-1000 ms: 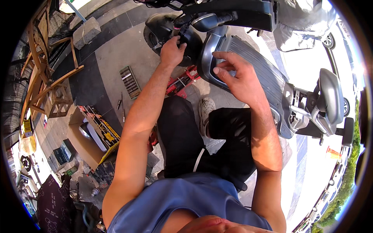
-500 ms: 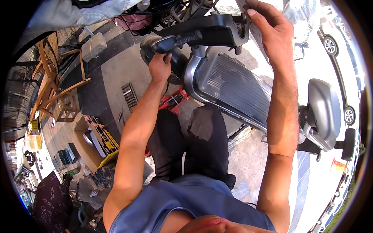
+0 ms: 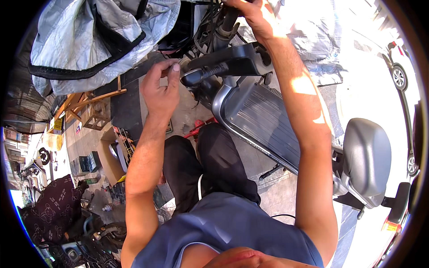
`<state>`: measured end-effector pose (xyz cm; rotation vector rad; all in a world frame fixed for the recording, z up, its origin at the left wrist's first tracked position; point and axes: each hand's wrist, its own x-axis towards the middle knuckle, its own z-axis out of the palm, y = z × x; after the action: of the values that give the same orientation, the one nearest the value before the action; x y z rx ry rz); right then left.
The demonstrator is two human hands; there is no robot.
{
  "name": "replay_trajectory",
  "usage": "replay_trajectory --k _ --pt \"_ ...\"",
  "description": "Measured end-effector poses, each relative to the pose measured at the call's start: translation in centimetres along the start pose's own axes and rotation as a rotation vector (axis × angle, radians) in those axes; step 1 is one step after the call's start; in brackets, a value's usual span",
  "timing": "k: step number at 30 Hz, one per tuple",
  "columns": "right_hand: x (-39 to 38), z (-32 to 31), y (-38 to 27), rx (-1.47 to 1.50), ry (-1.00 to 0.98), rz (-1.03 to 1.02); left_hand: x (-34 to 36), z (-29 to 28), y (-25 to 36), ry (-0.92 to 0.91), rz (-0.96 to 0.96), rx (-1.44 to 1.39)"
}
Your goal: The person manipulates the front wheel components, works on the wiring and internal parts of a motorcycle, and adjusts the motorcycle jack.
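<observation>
My left hand point(image 3: 161, 91) is beside the left end of the scooter's black mirror point(image 3: 193, 77), fingers curled toward the thumb; anything between them is too small to make out. My right hand point(image 3: 255, 17) reaches to the top edge, its fingers curled at a dark upright tube point(image 3: 230, 22) among cables, fingertips partly out of frame. Below them lie a black handlebar housing point(image 3: 243, 58) and the scooter's grey ribbed footboard point(image 3: 263, 120). The grey seat point(image 3: 365, 156) stands at the right. The front wheel is mostly hidden under the housing.
Silvery covers point(image 3: 98, 40) hang at upper left and right. A wooden chair point(image 3: 78, 102), an open carton point(image 3: 107, 149) and tool cases point(image 3: 85, 164) lie at left. A red jack point(image 3: 196, 129) is under the scooter, near my knees. Parked cars point(image 3: 397, 76) line the right.
My left hand has left the front wheel area and risen leftward beside the mirror. My right hand has gone from the footboard up to the tube. The view has shifted, showing more silvery cover.
</observation>
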<state>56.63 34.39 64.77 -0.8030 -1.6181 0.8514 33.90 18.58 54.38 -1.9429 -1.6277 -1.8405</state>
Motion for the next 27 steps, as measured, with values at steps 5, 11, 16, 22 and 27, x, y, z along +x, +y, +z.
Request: replay_trajectory --k 5,11,16,22,27 --pt "0.0 2.0 -0.6 0.214 0.187 0.078 4.5 2.1 4.4 -0.176 0.029 -0.154" --pt "2.3 2.9 0.5 0.236 0.225 0.027 5.7 5.2 5.1 -0.271 -0.092 0.009" --pt "2.0 2.7 0.1 0.622 0.035 0.005 6.7 6.6 5.6 -0.263 0.025 0.128" --pt "1.6 2.4 -1.7 0.358 0.136 0.074 6.9 8.1 4.6 -0.267 0.018 0.191" --pt "6.6 0.3 -2.8 -0.093 0.403 -0.363 8.5 9.1 5.7 -0.103 0.191 0.108"
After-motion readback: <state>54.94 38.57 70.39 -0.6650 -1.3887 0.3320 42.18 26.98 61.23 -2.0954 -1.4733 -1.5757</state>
